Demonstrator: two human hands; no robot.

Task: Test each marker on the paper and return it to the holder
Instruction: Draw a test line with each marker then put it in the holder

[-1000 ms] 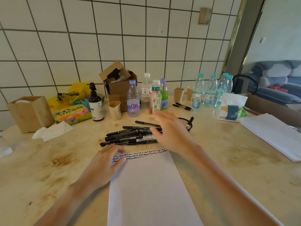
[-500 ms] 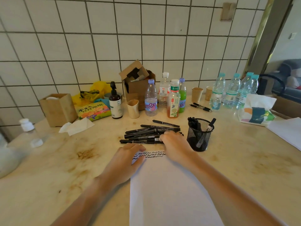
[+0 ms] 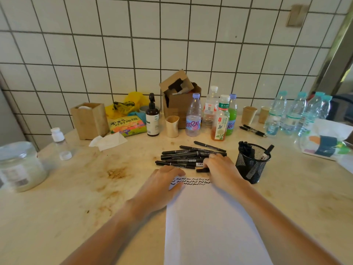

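A white sheet of paper [image 3: 210, 226] lies in front of me, with rows of black squiggles [image 3: 191, 181] along its far edge. Beyond it lies a pile of several black markers [image 3: 183, 156] on the table. My right hand [image 3: 221, 169] reaches over the pile's right end, fingers curled round a black marker [image 3: 202, 170] nearest the paper. My left hand [image 3: 162, 185] rests flat on the paper's upper left corner. A black mesh holder [image 3: 252, 165] with a few markers in it stands just right of my right hand.
Bottles [image 3: 193, 117], a brown pump bottle [image 3: 152, 117], paper cups [image 3: 248, 114], a cardboard box [image 3: 179, 96] and a wooden box [image 3: 89, 120] line the tiled wall. A glass jar [image 3: 18, 165] stands far left. Water bottles [image 3: 292, 113] and a tissue pack [image 3: 326, 142] sit at right.
My right hand came down from above the pile onto the markers' right end and closed on the nearest one. My view swung left, bringing the mesh holder and the jar into sight.
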